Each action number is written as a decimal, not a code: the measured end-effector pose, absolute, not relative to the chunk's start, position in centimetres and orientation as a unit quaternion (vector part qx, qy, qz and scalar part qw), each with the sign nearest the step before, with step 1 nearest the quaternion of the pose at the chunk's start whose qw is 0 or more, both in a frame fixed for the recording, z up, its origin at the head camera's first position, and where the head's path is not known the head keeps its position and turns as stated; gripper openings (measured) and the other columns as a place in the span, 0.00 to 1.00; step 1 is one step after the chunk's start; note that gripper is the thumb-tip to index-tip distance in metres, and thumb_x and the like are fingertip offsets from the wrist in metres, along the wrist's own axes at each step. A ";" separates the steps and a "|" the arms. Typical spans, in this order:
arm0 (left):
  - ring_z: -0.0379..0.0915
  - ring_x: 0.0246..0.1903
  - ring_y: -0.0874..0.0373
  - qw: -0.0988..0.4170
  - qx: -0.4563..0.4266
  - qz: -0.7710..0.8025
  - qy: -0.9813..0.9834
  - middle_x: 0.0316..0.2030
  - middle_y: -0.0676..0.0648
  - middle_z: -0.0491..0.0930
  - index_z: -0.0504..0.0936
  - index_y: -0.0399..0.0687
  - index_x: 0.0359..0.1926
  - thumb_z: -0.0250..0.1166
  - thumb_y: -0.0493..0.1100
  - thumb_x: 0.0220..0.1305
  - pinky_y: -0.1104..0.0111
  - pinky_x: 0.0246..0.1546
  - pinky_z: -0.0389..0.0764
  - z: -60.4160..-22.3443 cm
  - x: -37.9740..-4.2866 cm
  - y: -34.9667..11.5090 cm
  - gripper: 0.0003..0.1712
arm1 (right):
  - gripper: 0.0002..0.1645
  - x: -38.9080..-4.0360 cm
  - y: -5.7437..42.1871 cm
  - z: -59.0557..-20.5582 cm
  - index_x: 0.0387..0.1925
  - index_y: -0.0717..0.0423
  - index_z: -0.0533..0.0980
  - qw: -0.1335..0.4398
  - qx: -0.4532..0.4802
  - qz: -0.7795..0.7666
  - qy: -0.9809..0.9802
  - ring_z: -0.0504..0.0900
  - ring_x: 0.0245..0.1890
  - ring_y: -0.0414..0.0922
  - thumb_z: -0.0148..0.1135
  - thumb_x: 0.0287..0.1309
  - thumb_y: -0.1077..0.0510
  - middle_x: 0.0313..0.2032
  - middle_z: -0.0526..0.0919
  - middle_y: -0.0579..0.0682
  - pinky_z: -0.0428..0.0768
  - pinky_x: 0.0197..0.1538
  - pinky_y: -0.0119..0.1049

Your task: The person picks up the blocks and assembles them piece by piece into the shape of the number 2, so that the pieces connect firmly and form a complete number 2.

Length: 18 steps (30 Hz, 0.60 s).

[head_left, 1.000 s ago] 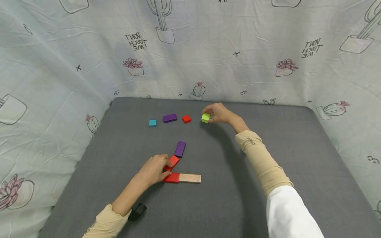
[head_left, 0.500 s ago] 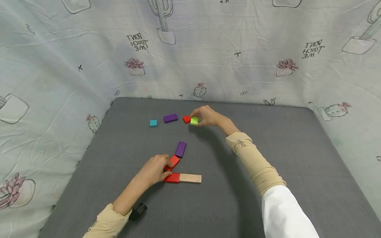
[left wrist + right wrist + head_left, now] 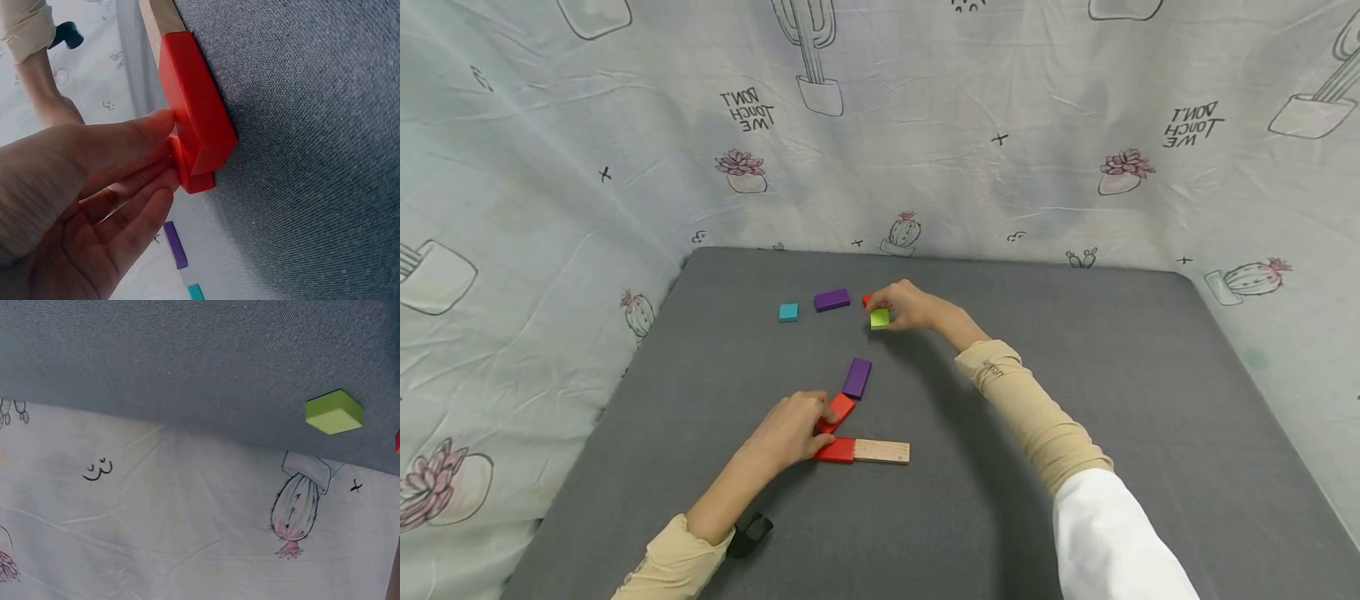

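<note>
My right hand (image 3: 912,306) pinches a light green block (image 3: 879,319) between thumb and fingers, close over the table near the back. It partly covers a small red block (image 3: 866,300) behind it. Front left of centre, my left hand (image 3: 788,429) rests at two red blocks that form a V. Its thumb touches the front red block (image 3: 837,451), while the fingers touch the angled red block (image 3: 840,409). The left wrist view shows these fingers fairly straight beside the front red block (image 3: 197,103). A purple block (image 3: 857,378) stands at the angled one's far end.
A plain wooden block (image 3: 882,452) lies end to end with the front red one. Further back are another purple block (image 3: 832,300) and a teal block (image 3: 788,312). A printed cloth (image 3: 955,183) hangs behind the grey table (image 3: 1112,400).
My right hand has carried the green block left and then slightly nearer, passing in front of the small red block. The left hand has stayed at the two red blocks.
</note>
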<state>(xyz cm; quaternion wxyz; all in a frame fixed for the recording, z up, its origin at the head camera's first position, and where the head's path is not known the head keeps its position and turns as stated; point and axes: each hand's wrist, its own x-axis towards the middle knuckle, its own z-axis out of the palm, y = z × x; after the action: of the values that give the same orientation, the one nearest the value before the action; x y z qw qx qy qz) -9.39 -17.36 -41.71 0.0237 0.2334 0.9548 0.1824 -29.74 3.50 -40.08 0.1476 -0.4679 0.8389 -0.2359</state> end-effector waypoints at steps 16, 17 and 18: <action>0.75 0.28 0.58 0.031 0.222 0.180 0.958 0.28 0.50 0.78 0.88 0.39 0.33 0.78 0.37 0.45 0.65 0.30 0.77 -41.3 -9.1 -16.9 0.12 | 0.22 -28.6 1.7 -40.2 0.50 0.63 0.80 0.165 -0.501 -0.187 0.828 0.78 0.53 0.50 0.67 0.50 0.72 0.50 0.82 0.55 0.74 0.55 0.40; 0.75 0.28 0.58 0.032 0.221 0.179 0.958 0.29 0.50 0.78 0.88 0.39 0.33 0.78 0.37 0.45 0.64 0.30 0.77 -41.2 -9.1 -16.9 0.12 | 0.21 -28.6 1.6 -40.2 0.50 0.62 0.80 0.164 -0.504 -0.181 0.828 0.78 0.53 0.49 0.67 0.51 0.72 0.50 0.82 0.54 0.74 0.55 0.40; 0.75 0.29 0.58 0.032 0.221 0.179 0.958 0.29 0.50 0.78 0.88 0.39 0.33 0.78 0.37 0.45 0.64 0.30 0.77 -41.2 -9.1 -16.9 0.12 | 0.21 -28.5 1.5 -40.3 0.50 0.62 0.80 0.165 -0.507 -0.178 0.827 0.78 0.53 0.49 0.67 0.51 0.71 0.50 0.82 0.54 0.74 0.55 0.40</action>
<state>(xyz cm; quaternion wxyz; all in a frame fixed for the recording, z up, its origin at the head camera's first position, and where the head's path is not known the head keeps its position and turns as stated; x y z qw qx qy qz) -9.11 -16.87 -41.19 0.0320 0.2210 0.9582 0.1788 -28.55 1.48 -40.27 0.1648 -0.5069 0.8273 -0.1776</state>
